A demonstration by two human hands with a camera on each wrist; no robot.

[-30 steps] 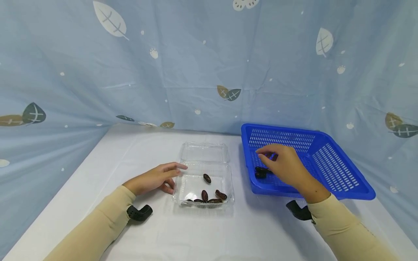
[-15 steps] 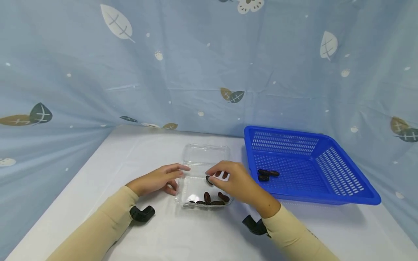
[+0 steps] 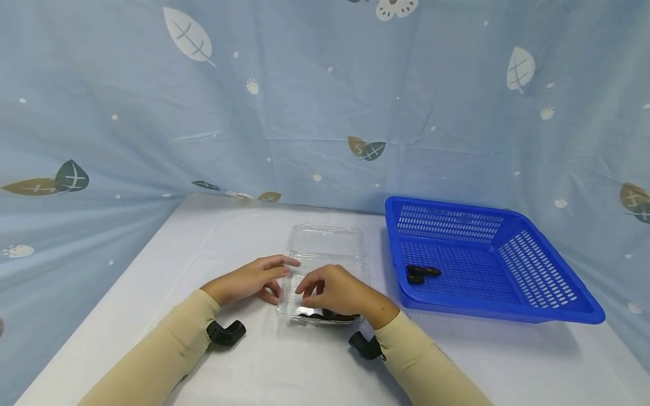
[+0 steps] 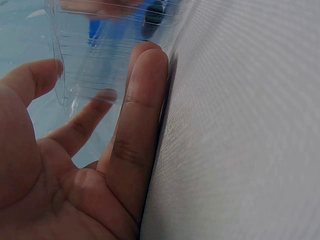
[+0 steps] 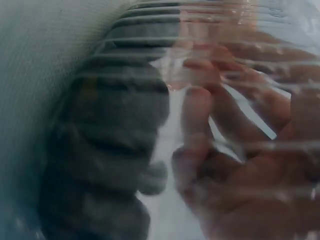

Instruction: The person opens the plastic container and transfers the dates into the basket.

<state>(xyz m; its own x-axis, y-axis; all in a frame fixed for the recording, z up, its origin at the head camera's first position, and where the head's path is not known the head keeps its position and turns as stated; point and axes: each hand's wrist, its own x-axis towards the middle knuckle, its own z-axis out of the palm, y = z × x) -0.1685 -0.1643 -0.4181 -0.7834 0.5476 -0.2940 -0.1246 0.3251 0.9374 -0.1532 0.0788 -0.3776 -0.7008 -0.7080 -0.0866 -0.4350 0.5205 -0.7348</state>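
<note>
On the white table, a clear plastic clamshell box (image 3: 363, 270) lies with its lid (image 3: 327, 241) folded back. Several dark brown dates (image 3: 332, 317) lie along its front wall; others are hidden under my hand. My left hand (image 3: 254, 280) rests at the box's left side, fingers nearly straight against the wall and a fingertip over the rim. Inside the box is my right hand (image 3: 335, 290), its fingers bent downward with a gap between thumb and forefinger. The right wrist view shows it blurred through the clear wall beside the dates (image 5: 115, 105); I cannot tell whether its fingers hold one.
A blue slotted plastic basket (image 3: 487, 307) stands to the right, with a few dates (image 3: 416, 270) in its near left corner. Behind the table hangs a blue leaf-print curtain (image 3: 304, 101). Each wrist wears a black mount (image 3: 225, 332).
My right hand has moved left from over the basket to the box and down into it, now covering the date in the middle. The left hand stays at the box's side.
</note>
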